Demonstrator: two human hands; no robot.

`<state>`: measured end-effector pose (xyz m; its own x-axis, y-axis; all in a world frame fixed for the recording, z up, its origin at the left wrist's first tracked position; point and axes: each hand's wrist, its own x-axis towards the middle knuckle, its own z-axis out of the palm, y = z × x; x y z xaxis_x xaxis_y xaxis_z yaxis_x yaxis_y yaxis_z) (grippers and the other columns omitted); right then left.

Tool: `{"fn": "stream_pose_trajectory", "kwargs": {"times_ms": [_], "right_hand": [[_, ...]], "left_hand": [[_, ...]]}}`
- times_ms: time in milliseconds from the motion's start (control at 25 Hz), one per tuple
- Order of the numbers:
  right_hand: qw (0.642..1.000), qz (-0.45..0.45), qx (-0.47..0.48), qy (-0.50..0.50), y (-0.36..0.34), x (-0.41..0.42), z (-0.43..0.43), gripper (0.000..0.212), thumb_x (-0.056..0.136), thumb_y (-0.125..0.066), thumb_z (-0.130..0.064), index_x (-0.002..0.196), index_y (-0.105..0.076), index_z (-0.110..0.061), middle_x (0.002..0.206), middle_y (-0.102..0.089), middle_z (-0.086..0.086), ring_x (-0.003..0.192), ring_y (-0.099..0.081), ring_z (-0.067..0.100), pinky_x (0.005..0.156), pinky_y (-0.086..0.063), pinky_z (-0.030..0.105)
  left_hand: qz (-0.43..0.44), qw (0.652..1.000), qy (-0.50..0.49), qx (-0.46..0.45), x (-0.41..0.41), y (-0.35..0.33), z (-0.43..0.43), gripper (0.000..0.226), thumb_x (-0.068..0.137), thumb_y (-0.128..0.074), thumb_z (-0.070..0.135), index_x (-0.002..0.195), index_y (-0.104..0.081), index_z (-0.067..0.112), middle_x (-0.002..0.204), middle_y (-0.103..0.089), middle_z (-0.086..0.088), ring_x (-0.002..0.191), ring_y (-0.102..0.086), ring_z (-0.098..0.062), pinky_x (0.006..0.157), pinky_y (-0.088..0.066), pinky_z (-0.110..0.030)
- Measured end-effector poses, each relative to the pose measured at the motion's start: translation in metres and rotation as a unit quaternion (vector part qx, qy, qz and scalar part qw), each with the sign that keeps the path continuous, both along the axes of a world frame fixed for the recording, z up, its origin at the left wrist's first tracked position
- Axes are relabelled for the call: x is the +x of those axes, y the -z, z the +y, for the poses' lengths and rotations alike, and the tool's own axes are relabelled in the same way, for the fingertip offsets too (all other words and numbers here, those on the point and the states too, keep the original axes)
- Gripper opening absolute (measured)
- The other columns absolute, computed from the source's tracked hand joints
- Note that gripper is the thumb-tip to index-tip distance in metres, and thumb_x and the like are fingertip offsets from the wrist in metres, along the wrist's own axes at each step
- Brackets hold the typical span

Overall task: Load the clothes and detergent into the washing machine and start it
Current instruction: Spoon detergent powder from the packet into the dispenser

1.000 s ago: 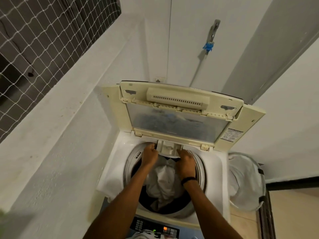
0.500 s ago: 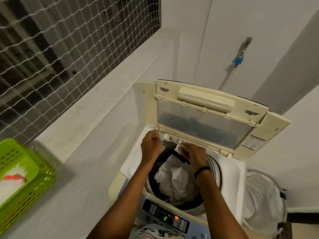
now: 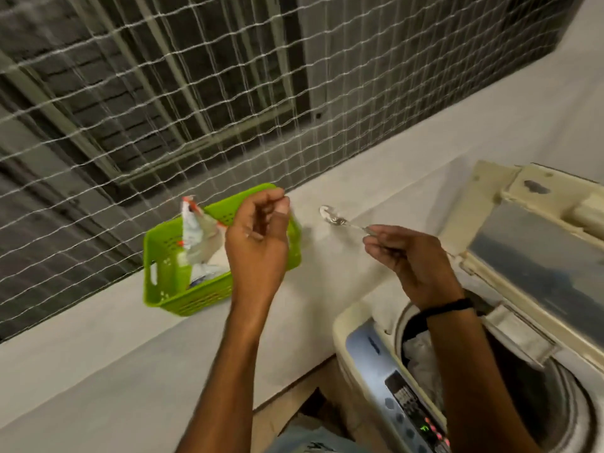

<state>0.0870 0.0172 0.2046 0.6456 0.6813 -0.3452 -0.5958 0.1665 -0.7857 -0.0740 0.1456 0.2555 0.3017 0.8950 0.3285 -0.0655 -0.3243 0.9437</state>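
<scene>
Now right hand (image 3: 415,263) grips spoon (image 3: 343,221) near basket (image 3: 183,299)

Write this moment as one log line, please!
right hand: holds spoon; left hand: curled by basket; washer: open, clothes inside; packet: in basket

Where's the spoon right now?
Head view, centre-right: the right hand holds the spoon by its handle, bowl over the white ledge, just right of the green basket.
</scene>
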Motion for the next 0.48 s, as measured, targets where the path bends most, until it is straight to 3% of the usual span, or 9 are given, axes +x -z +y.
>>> {"fn": "stream_pose_trajectory", "kwargs": {"times_ms": [120, 240, 280, 320, 400, 440, 480], "right_hand": [[0.992, -0.102, -0.011, -0.073, -0.027, -0.028, 0.046, 0.021, 0.086, -0.051, 0.010, 0.094, -0.071, 0.007, 0.083, -0.072, 0.025, 0.075, -0.072, 0.026, 0.068, -0.059, 0.025], [0.964, -0.228, -0.086, -0.106, -0.040, -0.053, 0.101, 0.022, 0.085, -0.053, 0.007, 0.090, -0.074, 0.003, 0.080, -0.071, 0.025, 0.074, -0.070, 0.031, 0.069, -0.061, 0.034], [0.931, -0.314, -0.141, -0.125, -0.040, -0.059, 0.120, 0.021, 0.083, -0.055, -0.003, 0.088, -0.076, -0.003, 0.084, -0.072, 0.021, 0.079, -0.070, 0.033, 0.074, -0.061, 0.039], [0.868, -0.428, -0.199, -0.155, -0.039, -0.066, 0.138, 0.024, 0.080, -0.055, -0.014, 0.088, -0.077, -0.009, 0.089, -0.073, 0.018, 0.086, -0.069, 0.034, 0.080, -0.058, 0.042], [0.704, -0.618, -0.283, -0.207, -0.039, -0.083, 0.167, 0.028, 0.081, -0.055, -0.023, 0.094, -0.078, -0.014, 0.101, -0.071, 0.016, 0.099, -0.064, 0.036, 0.087, -0.052, 0.042], [0.651, -0.665, -0.299, -0.213, -0.040, -0.092, 0.178, 0.032, 0.083, -0.051, -0.025, 0.097, -0.077, -0.013, 0.105, -0.070, 0.016, 0.103, -0.062, 0.036, 0.088, -0.050, 0.040], [0.621, -0.689, -0.304, -0.217, -0.039, -0.098, 0.188, 0.039, 0.083, -0.044, -0.027, 0.098, -0.076, -0.012, 0.107, -0.070, 0.015, 0.105, -0.061, 0.035, 0.087, -0.049, 0.037]], "left_hand": [[0.034, 0.995, -0.091, 0.021, -0.057, -0.008, 0.047, 0.013, 0.093, -0.064, 0.007, 0.105, -0.068, 0.013, 0.097, -0.071, 0.001, 0.086, -0.065, -0.005, 0.085, -0.053, -0.024], [0.184, 0.970, -0.157, -0.001, -0.099, -0.003, 0.094, 0.023, 0.091, -0.067, 0.027, 0.112, -0.067, 0.018, 0.099, -0.069, 0.008, 0.086, -0.064, -0.006, 0.085, -0.051, -0.029], [0.257, 0.955, -0.148, -0.020, -0.109, 0.001, 0.107, 0.032, 0.087, -0.069, 0.037, 0.115, -0.066, 0.021, 0.101, -0.068, 0.008, 0.089, -0.064, -0.012, 0.086, -0.051, -0.031], [0.319, 0.939, -0.120, -0.033, -0.117, 0.006, 0.121, 0.039, 0.083, -0.069, 0.045, 0.114, -0.066, 0.022, 0.100, -0.066, 0.009, 0.092, -0.064, -0.016, 0.087, -0.052, -0.035], [0.390, 0.917, -0.060, -0.061, -0.123, 0.018, 0.141, 0.047, 0.076, -0.064, 0.060, 0.106, -0.069, 0.024, 0.098, -0.071, 0.008, 0.093, -0.067, -0.020, 0.088, -0.054, -0.042], [0.406, 0.910, -0.044, -0.072, -0.124, 0.022, 0.148, 0.050, 0.074, -0.058, 0.065, 0.102, -0.071, 0.025, 0.096, -0.074, 0.007, 0.092, -0.069, -0.021, 0.087, -0.055, -0.043], [0.413, 0.907, -0.036, -0.079, -0.125, 0.026, 0.153, 0.050, 0.074, -0.054, 0.066, 0.098, -0.073, 0.026, 0.091, -0.075, 0.006, 0.089, -0.070, -0.022, 0.084, -0.056, -0.044]]}}
